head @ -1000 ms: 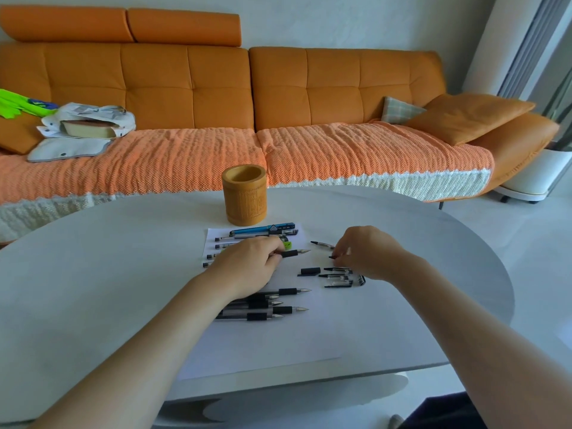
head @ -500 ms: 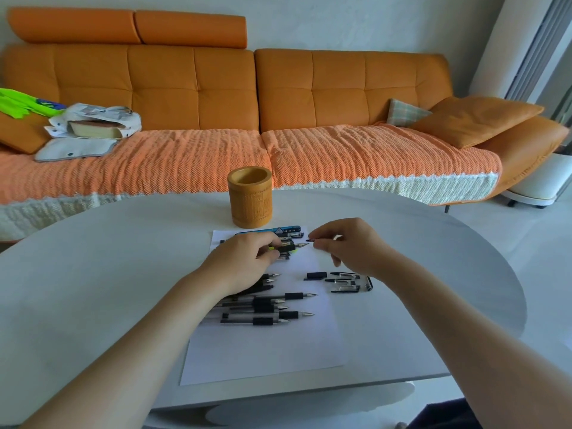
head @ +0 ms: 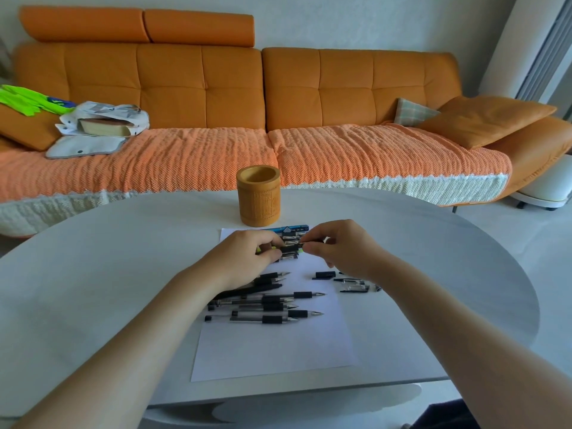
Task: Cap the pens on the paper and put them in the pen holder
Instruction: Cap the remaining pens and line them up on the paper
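- Movement over the last second: the left hand (head: 247, 258) and right hand (head: 340, 247), which were apart on the paper (head: 272, 345), now meet just above its far end, near the pen holder (head: 258, 209).
- The left grip is closed round a black pen (head: 289, 249), lifted off the sheet. The right grip pinches a small dark cap (head: 311, 242) at the pen's tip end. I cannot tell whether the cap is seated yet.
- For the task, this looks like the first capping under way, with the drop into the holder to follow.
- The pen holder stands upright on the desk (head: 93, 289), just beyond the paper. No pen sticks out of it, and what shows of its inside looks bare.
- The paper carries a cluster of uncapped pens (head: 278, 301) in its middle. More pens lie under the hands, among them a blue pen (head: 292, 229). There are loose caps (head: 323, 274) to the right, some at the sheet's edge.
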Available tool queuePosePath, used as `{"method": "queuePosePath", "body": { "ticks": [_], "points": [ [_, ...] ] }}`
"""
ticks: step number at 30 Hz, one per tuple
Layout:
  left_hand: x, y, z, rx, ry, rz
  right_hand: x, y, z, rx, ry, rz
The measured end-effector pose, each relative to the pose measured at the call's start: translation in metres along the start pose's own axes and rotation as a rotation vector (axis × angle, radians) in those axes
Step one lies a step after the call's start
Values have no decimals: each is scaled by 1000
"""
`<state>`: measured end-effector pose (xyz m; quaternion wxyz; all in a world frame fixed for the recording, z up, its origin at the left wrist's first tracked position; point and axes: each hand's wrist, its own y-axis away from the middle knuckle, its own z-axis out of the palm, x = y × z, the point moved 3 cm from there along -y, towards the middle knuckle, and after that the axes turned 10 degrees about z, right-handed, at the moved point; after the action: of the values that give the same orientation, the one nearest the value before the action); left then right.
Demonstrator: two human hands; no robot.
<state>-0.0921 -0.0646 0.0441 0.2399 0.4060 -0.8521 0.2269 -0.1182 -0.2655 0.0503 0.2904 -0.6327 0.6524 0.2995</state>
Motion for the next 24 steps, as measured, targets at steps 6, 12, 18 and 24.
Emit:
{"method": "queuePosePath", "body": {
  "ticks": [6, 12, 18, 24],
  "points": [
    [-9, 1, -8, -92, 14, -49, -11, 5, 12, 0, 12, -50],
    [-10, 6, -15, -50, -9, -3, -15, 5, 18, 10, 10, -53],
    [-8, 12, -23, 63, -13, 121, -21, 6, 26, -51, -135, -41],
    [-13, 11, -25, 98, -72, 130, -21, -3, 33, -97, -100, -14]
  ]
}}
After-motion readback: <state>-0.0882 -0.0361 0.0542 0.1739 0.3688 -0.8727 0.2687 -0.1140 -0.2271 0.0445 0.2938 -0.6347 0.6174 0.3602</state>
